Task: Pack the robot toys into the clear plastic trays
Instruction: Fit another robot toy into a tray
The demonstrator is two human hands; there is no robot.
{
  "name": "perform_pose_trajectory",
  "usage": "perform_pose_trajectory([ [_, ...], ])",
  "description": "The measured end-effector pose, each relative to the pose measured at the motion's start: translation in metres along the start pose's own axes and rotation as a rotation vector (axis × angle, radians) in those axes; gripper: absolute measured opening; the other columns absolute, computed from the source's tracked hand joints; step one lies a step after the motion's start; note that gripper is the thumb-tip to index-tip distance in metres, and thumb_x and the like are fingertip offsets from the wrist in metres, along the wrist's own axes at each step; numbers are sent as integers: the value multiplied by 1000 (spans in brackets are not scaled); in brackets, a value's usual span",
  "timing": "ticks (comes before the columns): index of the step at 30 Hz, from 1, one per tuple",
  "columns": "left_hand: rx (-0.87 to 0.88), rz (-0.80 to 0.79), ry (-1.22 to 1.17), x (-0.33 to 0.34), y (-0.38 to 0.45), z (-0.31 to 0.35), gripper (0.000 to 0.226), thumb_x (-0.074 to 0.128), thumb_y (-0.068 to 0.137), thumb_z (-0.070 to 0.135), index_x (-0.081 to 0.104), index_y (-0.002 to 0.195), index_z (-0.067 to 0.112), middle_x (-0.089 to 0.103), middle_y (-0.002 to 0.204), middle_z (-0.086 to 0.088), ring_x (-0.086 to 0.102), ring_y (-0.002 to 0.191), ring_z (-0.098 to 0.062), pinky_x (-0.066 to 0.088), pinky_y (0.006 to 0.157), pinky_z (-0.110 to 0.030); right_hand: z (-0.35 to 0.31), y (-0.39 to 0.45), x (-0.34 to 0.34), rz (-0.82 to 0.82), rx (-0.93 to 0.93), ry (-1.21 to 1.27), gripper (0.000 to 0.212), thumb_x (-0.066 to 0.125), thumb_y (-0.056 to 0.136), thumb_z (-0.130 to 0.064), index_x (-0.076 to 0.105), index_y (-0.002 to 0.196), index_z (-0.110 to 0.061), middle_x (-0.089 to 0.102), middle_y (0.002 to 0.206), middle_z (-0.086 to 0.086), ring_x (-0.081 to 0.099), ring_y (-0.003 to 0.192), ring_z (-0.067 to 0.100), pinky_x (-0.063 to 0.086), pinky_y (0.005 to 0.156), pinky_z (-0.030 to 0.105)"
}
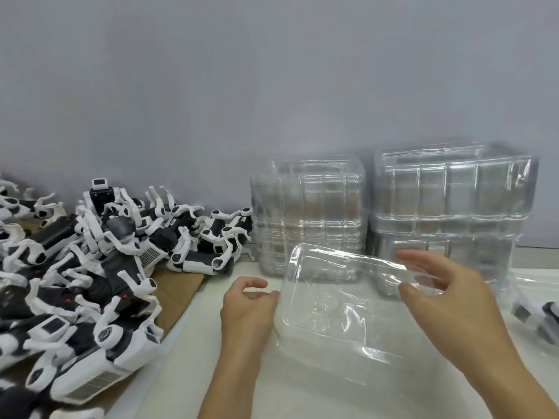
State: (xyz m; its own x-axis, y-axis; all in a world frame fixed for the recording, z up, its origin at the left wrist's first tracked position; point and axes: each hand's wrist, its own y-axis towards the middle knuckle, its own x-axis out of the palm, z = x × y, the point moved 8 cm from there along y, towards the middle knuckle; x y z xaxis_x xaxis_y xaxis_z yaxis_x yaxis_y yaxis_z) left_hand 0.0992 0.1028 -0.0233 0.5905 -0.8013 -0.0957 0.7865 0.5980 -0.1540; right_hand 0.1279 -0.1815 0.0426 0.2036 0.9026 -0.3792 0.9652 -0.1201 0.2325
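On the far left of the worktop [211,334] lay a big heap of black-and-white robot toys [90,267], tangled together with white legs sticking up at all angles. They rested on a sheet of brown cardboard [178,285] that showed at the heap's right edge. One toy near the back of the heap stood higher than the rest, its small screen-like head [99,183] facing the camera.

Right of the heap, the left hand [246,309] hovered above the pale worktop with its fingers curled, thumb and forefinger pinching the left rim of a single clear plastic tray [338,303]. That tray was held tilted in front of the person, its far edge raised; whether its near edge touched the worktop could not be told. It held no toy.

Behind the tray, against the grey wall [272,86], stood two stacks of nested clear trays: a lower stack [308,213] just right of the heap and a taller stack [453,201] beside it, the two nearly touching.

The right hand [447,291] reached in from the lower right, and its grip was on the tray's far right corner, fingers spread over the top and thumb below the rim, seen blurred through the plastic.

At the far right edge, partly cut off, one more black-and-white toy [541,319] lay under or inside clear plastic; which, could not be told.
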Motion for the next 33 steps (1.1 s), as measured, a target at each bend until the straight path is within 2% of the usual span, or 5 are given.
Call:
perform_pose_trajectory([
  [7,52,33,110,-19,6,4,25,73,77,2,68,90,24,63,103,2,60,76,-14,40,58,-27,12,3,12,-302,11,-183,47,63,87,-4,65,105,-48,66,101,-25,57,91,-5,38,72,9],
  [16,360,165,613,-17,26,44,46,62,87,9,58,132,16,13,161,5,42,134,-22,41,99,-32,24,9,7,-31,-22,15,15,64,93,-20,75,96,-31,70,90,-19,64,90,0,42,73,15],
  [24,410,166,755,-29,59,61,41,48,84,-14,75,99,13,66,113,-11,59,99,-27,43,80,-31,31,11,13,-95,-13,44,21,69,90,-17,73,94,-37,68,91,-25,62,90,-5,42,72,12],
  [30,490,375,479,-58,21,75,46,49,84,-14,57,62,26,62,66,4,51,61,-21,36,54,-29,29,11,18,-150,-15,41,28,70,89,-16,70,92,-43,68,92,-25,62,90,-5,42,71,10],
  [33,523,432,370,-63,-3,82,39,46,82,-13,56,64,20,68,75,0,51,58,-32,44,57,-41,27,10,19,-163,-15,41,27,71,89,-16,70,93,-43,68,94,-24,62,91,-4,42,71,11],
])
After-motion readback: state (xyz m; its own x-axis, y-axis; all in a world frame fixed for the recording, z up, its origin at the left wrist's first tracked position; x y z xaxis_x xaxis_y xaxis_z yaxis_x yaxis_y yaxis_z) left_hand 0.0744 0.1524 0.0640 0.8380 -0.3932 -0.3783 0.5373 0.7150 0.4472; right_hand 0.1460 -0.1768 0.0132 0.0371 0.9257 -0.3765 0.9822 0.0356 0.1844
